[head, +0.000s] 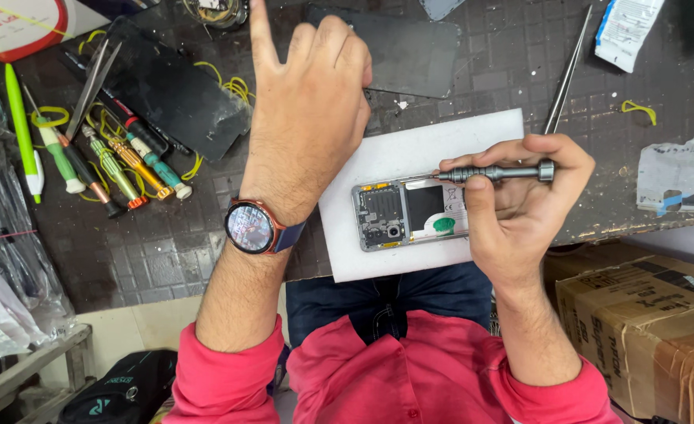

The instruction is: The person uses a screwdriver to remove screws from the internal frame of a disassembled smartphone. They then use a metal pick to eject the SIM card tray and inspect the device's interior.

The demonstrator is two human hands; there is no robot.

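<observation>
An opened phone [409, 210] with its back cover off lies on a white foam pad [409, 149] at the near edge of the bench. My right hand [519, 204] is closed around a grey metal screwdriver [497, 172], held sideways over the phone's right end. My left hand [307, 102], with a round watch [250, 227] on the wrist, is raised over the dark mat to the left of the pad. Its index finger points away from me, the other fingers are curled, and nothing shows in it.
Several coloured screwdrivers [119, 161] and tweezers [92, 78] lie at the left on the dark gridded mat [166, 259]. Two dark phone panels [178, 94] rest further back. Long tweezers [568, 71] lie at the right. Cardboard boxes [645, 322] stand at lower right.
</observation>
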